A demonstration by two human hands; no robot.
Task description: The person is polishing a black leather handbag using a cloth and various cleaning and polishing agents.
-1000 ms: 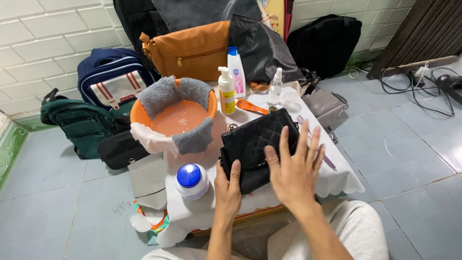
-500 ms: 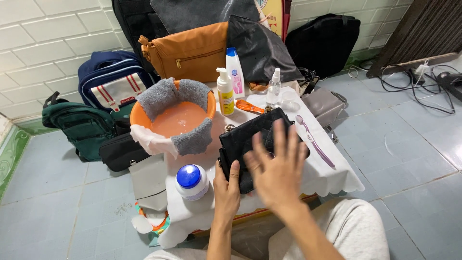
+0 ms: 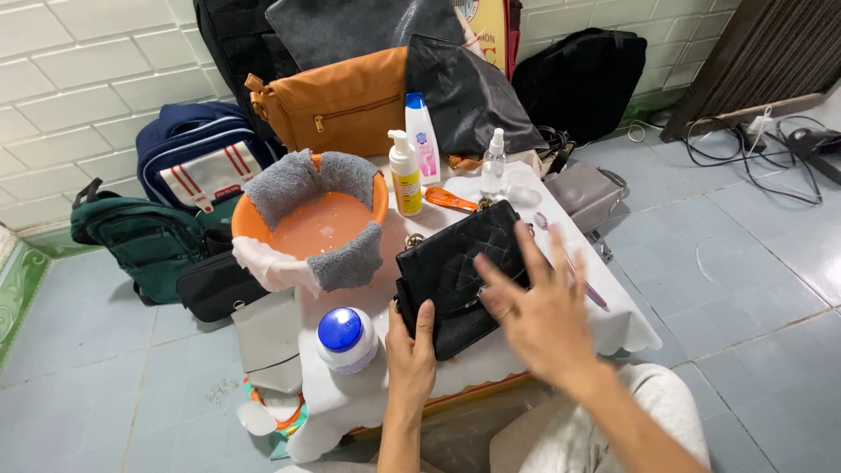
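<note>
- The left hand rests at the near left corner of a black quilted purse, thumb up against its edge, steadying it on the worktop, which is covered with a white cloth.
- The right hand is released, fingers spread wide, hovering over the right half of the purse; I cannot tell whether the palm touches the leather.
- The purse lies flat, tilted so its far corner points away from the hands, and reaches between both of them.
- Just left of the left hand stands a white jar with a blue lid.
- Beyond the left hand sits an orange basin holding pinkish water, with grey cloths draped over its rim and a white rag hanging at the near side.
- Past the purse, away from the hands, stand a yellow pump bottle, a tall white bottle with a blue cap and a small clear spray bottle.
- Farther off lie a tan bag, a navy backpack and a green backpack.
- A thin purple brush lies just right of the right hand.
</note>
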